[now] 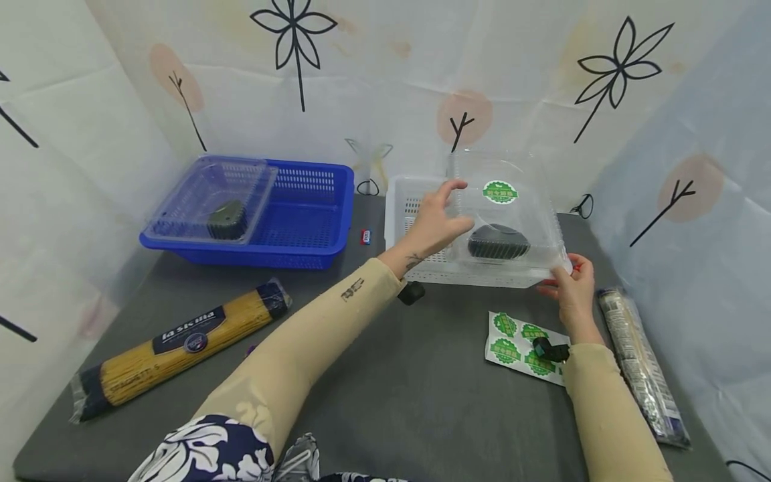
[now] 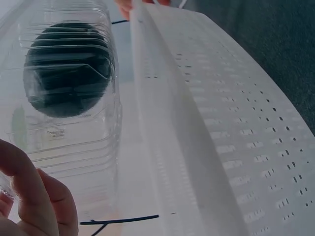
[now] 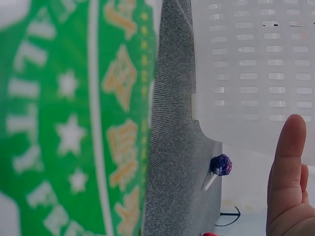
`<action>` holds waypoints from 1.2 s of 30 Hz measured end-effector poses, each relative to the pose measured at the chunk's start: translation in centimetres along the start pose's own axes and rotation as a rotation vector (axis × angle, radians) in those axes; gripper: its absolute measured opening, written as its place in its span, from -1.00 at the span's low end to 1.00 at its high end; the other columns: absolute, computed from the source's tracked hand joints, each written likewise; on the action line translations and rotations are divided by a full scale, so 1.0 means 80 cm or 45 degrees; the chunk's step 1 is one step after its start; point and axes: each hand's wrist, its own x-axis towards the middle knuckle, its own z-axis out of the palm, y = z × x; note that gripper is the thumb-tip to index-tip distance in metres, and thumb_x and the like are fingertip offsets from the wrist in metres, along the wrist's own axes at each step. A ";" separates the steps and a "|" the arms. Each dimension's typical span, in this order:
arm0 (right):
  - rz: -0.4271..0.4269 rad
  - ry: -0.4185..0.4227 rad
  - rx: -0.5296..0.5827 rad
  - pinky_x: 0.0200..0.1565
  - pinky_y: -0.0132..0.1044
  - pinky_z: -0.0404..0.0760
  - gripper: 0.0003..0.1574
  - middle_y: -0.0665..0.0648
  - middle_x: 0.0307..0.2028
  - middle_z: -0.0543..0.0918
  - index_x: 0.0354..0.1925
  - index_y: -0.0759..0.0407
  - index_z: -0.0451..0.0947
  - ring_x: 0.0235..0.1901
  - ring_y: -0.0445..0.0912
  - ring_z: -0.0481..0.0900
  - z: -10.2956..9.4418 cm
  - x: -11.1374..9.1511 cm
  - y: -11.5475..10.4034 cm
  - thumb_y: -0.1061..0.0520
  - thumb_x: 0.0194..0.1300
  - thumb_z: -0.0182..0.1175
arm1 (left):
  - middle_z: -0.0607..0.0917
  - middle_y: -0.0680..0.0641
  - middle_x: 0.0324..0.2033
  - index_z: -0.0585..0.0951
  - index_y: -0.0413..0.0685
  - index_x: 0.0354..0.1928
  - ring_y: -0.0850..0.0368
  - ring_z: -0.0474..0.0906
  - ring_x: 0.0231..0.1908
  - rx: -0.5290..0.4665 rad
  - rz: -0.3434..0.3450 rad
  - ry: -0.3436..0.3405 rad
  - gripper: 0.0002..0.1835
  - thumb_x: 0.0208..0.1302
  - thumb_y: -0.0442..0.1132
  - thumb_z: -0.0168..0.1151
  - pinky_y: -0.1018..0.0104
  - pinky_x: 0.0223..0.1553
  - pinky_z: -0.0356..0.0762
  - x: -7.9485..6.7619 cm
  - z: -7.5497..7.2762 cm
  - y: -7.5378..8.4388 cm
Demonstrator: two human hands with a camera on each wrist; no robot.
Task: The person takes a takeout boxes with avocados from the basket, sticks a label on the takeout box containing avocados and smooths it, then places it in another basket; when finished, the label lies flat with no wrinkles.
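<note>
A clear plastic clamshell box (image 1: 512, 191) with a round green sticker sits over the white perforated basket (image 1: 446, 274). A dark rounded thing (image 1: 498, 242) shows through its wall; its kind is unclear. My left hand (image 1: 436, 224) is at the box's left edge, thumb and forefinger spread apart. In the left wrist view, bent fingers (image 2: 37, 199) appear beside the box's ridged wall. At the basket's front right corner my right hand (image 1: 575, 298) grips the rim, thumb on top. The right wrist view shows one finger (image 3: 290, 162) against the basket's side.
A blue basket (image 1: 313, 258) holds another clear box (image 1: 241, 174) at the back left. Spaghetti (image 1: 187, 341) lies front left. A sheet of green stickers (image 1: 506, 345) is beneath the right wrist, a long silvery packet (image 1: 641, 368) to its right. A lollipop (image 3: 221, 164) lies beyond the basket.
</note>
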 end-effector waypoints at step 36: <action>0.055 -0.032 -0.022 -0.60 -0.26 0.57 -0.54 0.13 -0.15 0.39 0.04 -0.03 0.23 -0.57 -0.11 0.52 -0.005 -0.002 0.000 0.27 0.16 -0.24 | 0.41 0.02 -0.34 0.22 0.35 0.20 0.25 0.07 -0.79 -0.258 -0.440 -0.114 -0.26 -0.10 -0.21 0.22 0.33 -0.76 0.44 0.058 0.068 -0.050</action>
